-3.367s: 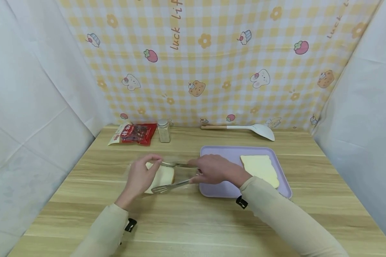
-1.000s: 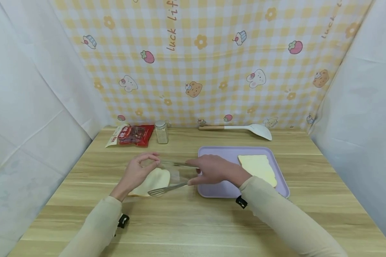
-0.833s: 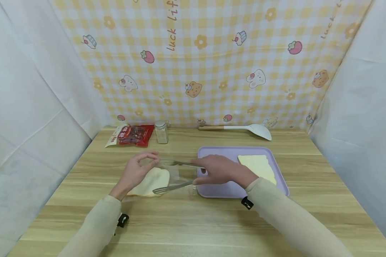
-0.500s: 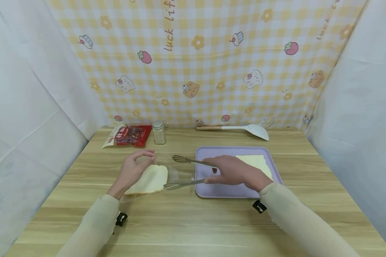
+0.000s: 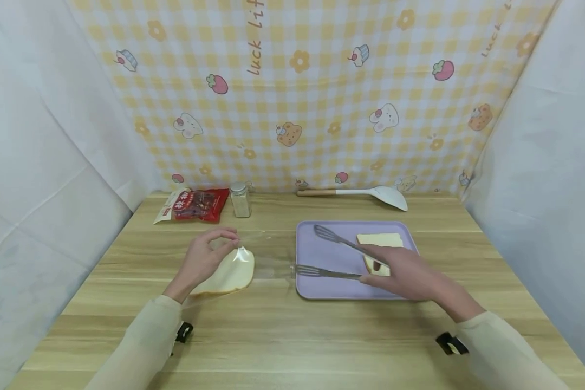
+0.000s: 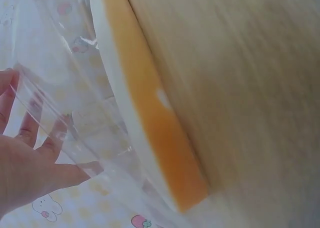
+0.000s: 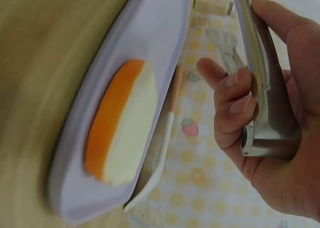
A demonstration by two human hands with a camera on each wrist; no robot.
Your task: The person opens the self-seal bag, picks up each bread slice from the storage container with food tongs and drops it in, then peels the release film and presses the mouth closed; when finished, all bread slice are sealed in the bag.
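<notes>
My left hand (image 5: 202, 261) pinches the edge of a clear plastic bag (image 5: 273, 268) between thumb and fingertips. Inside the bag, a slice of bread (image 5: 231, 273) lies flat on the table, its brown crust near in the left wrist view. In my right hand (image 5: 407, 271) are metal tongs (image 5: 329, 273), held with their slotted ends spread apart and nothing between them. They hover over a lavender tray (image 5: 317, 290). Another bread slice (image 5: 380, 239) lies at the tray's right side, partly hidden by the right hand; the right wrist view shows it whole.
A red snack packet (image 5: 200, 205) and a metal-lidded seasoning jar (image 5: 240, 201) stand at the back left. Behind the tray lies a white spatula (image 5: 387, 197) with a wooden handle. Bare wooden table (image 5: 292, 341) lies in front.
My right hand has drawn the tongs rightward, from around the bag's mouth to above the tray. The left hand still pinches the plastic. The bagged slice sits slightly further left than at first.
</notes>
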